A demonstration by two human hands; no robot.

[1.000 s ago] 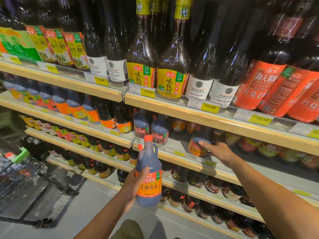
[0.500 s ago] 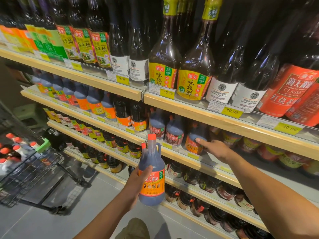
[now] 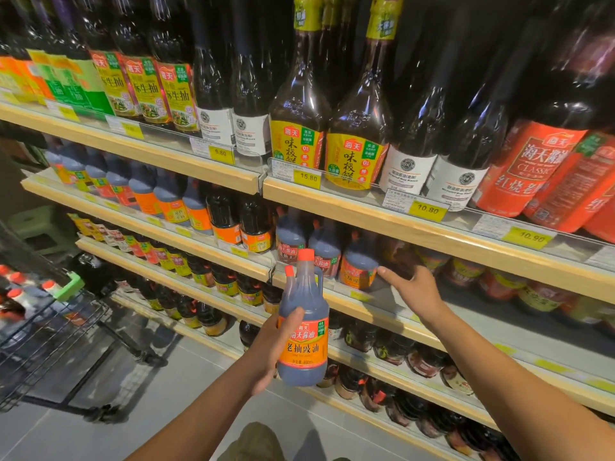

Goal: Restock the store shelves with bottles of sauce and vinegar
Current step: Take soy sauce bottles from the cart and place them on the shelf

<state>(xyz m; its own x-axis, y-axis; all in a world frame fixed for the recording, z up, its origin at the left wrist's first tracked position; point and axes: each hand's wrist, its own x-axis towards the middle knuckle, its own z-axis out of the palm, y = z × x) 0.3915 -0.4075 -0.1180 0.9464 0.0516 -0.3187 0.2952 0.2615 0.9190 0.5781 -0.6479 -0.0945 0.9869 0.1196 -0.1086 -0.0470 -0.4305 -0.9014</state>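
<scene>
My left hand grips a dark soy sauce bottle with an orange label and red cap, upright in front of the shelves. My right hand reaches into the second shelf with fingers spread, its fingertip touching a matching orange-labelled bottle that stands there. Two similar bottles stand just left of it. To the right of my hand the shelf's front row is bare, with jars further back.
A shopping cart with several red-capped bottles stands at the left. Tall sauce bottles fill the top shelf. Lower shelves hold rows of small dark bottles. Grey floor lies below.
The view has shifted so the shelves sit further right. My right hand has slid off the shelf bottle's front to its right side. The held bottle stays in my left hand.
</scene>
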